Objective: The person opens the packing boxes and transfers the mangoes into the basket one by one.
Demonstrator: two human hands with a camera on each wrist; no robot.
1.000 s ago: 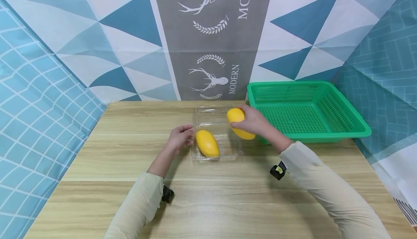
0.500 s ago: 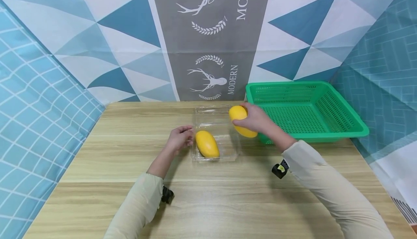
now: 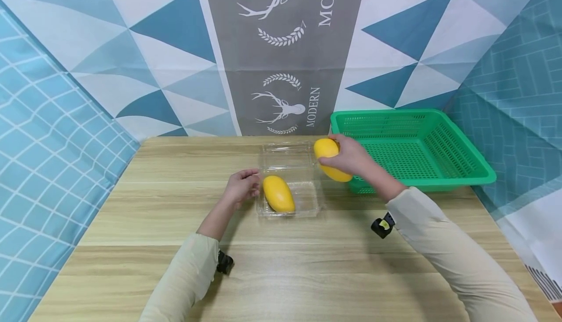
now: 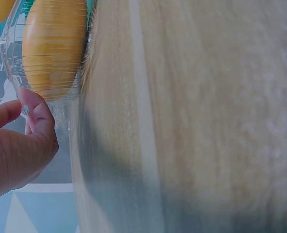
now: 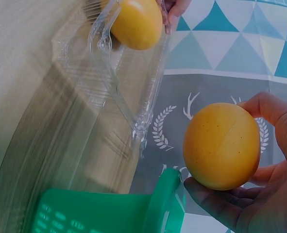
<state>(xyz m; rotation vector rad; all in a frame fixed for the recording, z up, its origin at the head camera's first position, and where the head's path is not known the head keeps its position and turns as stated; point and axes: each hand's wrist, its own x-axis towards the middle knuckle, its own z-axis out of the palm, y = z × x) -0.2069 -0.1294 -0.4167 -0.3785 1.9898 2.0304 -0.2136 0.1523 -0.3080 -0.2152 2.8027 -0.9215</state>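
Note:
My right hand (image 3: 351,156) grips a yellow mango (image 3: 337,170), raised between a clear plastic clamshell box (image 3: 307,197) and a green basket (image 3: 474,178). In the right wrist view this mango (image 5: 222,145) sits between thumb and fingers, close above the basket's rim. A second mango (image 3: 279,194) lies in the left half of the box, whose lid (image 3: 287,156) stands open toward the back. My left hand (image 3: 242,186) is at the box's left edge; in the left wrist view its thumb and forefinger (image 4: 39,109) pinch the clear rim.
The green basket stands at the back right of the wooden table (image 3: 281,273), near the patterned cloth wall (image 3: 377,34). Blue cloth (image 3: 44,141) hangs along the left side, and another cloth (image 3: 522,117) hangs on the right.
My right hand has carried its mango a little right and up, away from the box and nearer the basket. The left hand stays at the box's edge.

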